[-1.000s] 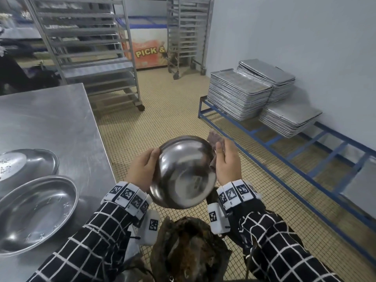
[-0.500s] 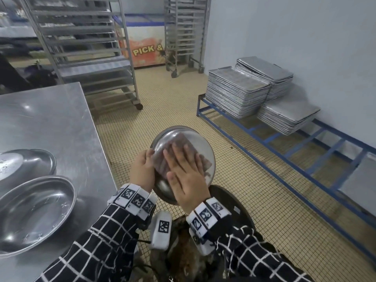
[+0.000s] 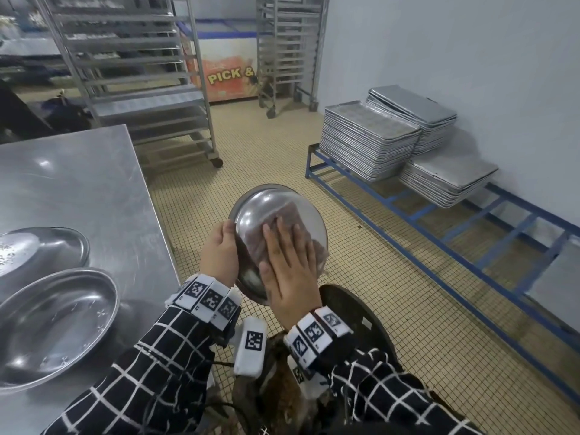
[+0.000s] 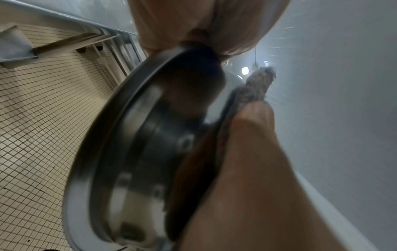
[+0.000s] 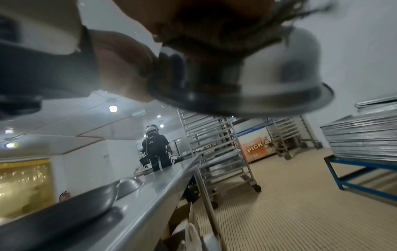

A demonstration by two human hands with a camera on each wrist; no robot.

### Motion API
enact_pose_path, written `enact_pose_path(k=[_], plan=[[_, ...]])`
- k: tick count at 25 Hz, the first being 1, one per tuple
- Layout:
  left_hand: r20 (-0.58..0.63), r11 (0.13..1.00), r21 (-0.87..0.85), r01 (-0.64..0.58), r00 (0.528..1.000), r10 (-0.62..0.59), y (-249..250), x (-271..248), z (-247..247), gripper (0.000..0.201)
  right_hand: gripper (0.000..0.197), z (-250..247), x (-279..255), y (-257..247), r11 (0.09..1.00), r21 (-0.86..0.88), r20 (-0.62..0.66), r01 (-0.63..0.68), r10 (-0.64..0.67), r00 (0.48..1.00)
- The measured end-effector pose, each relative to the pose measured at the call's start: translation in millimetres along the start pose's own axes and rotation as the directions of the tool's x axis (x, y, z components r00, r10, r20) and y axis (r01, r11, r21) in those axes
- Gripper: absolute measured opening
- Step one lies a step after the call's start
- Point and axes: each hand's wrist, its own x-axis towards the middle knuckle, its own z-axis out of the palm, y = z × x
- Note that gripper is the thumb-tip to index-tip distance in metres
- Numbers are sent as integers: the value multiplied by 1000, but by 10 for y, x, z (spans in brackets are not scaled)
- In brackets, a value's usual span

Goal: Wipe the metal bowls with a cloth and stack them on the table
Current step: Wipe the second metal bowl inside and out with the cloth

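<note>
A round metal bowl (image 3: 251, 211) is held over the floor, domed outside facing me. My left hand (image 3: 219, 255) grips its left rim, thumb over the edge. My right hand (image 3: 290, 268) lies flat on the dome, straight fingers pressing a brownish-pink cloth (image 3: 255, 243) against the metal. In the left wrist view the bowl (image 4: 133, 152) stands edge-on with the cloth (image 4: 255, 88) under the right hand. From the right wrist the bowl (image 5: 279, 76) shows its rim below the dark cloth (image 5: 214, 30). Two wider metal bowls (image 3: 53, 324) (image 3: 50, 249) sit on the steel table (image 3: 78, 183).
The table's right edge runs just left of my hands. A dark bin (image 3: 348, 306) stands under my wrists. Stacked baking trays (image 3: 367, 139) rest on a blue low rack (image 3: 423, 224) at right. Wheeled shelf racks (image 3: 141, 89) stand behind. Another person (image 5: 155, 149) works far off.
One second ago my right hand held the cloth at the bowl's right rim. It has since come flat onto the bowl's dome with the cloth and slid a little across it.
</note>
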Motion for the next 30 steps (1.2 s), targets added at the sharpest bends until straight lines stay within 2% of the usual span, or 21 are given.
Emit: enact_pose_path(k=[4,5,7,8,10,12,16,18,20,22,23,25,27,30], plan=[[25,999,-50,9,1000,-8,43,19,15,25,57,-215,398,313,990,34,-142,-137,141,980],[18,999,-48,6,1000,-6,30,46,6,26,57,-240,400,419,972,124,-157,-198,216,964],[-5,999,-44,15,1000,-16,-4,86,-11,27,57,-238,253,492,906,300,-82,-299,336,938],[-22,999,-49,23,999,-24,-24,102,-15,26,58,-195,129,463,909,301,-42,-288,314,948],[-50,999,-44,31,998,-33,-30,91,-13,28,60,-37,-118,331,973,163,0,-165,167,986],[-58,1000,-4,25,998,-25,-26,43,3,27,60,96,-202,192,997,29,32,-72,71,997],[-6,998,43,-35,999,35,5,-68,60,27,61,-28,100,157,995,-94,-18,-33,32,999],[23,998,52,-35,999,34,-11,-79,63,27,62,-125,235,254,992,-69,-76,-102,97,992],[52,996,80,-42,998,38,-19,-92,48,28,54,-247,301,397,951,159,-114,-265,284,952],[78,989,135,-62,996,52,-47,-84,18,29,42,-362,265,550,811,349,-3,-469,501,865],[93,981,177,-73,994,57,-58,-72,1,29,37,-413,218,609,796,330,30,-508,529,848],[135,944,310,-111,988,72,-82,-40,-26,28,27,-494,136,656,826,273,-1,-493,513,859],[186,895,422,-145,980,71,-89,-43,-11,27,21,-519,127,557,845,311,-40,-436,470,882],[232,874,458,-163,971,59,-103,-74,50,34,30,-415,174,246,899,266,17,-347,356,934]])
